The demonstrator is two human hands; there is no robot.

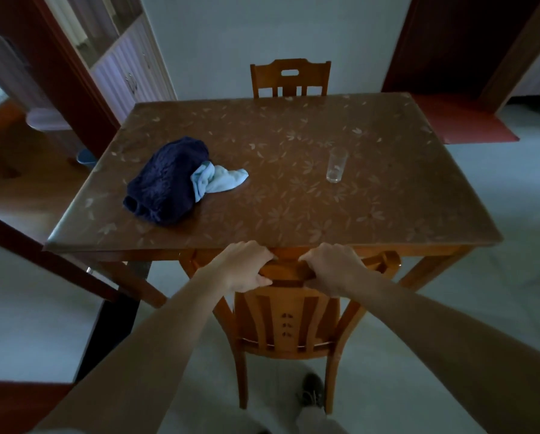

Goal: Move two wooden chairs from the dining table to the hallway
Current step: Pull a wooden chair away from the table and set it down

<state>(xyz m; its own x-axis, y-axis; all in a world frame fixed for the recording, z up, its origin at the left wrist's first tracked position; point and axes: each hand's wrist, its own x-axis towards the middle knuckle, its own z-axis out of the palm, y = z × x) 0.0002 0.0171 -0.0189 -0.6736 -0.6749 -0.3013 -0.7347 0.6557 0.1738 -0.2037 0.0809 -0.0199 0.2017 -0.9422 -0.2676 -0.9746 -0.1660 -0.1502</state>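
- While a second chair [290,78] stands across the table [293,195], both hands, left [246,266] and right [332,269], clasp the near chair [289,324] by its top rail.
- Glass [336,166] stands upright.

Both bare arms reach forward and slightly inward to the top rail of the near chair [289,311]. The left hand [246,266] wraps the rail left of its middle, fingers curled over the far side and thumb pointing inward along the near edge. The right hand [332,267] clamps the rail right of its middle in the same way, knuckles up. The hands sit near each other, not touching.
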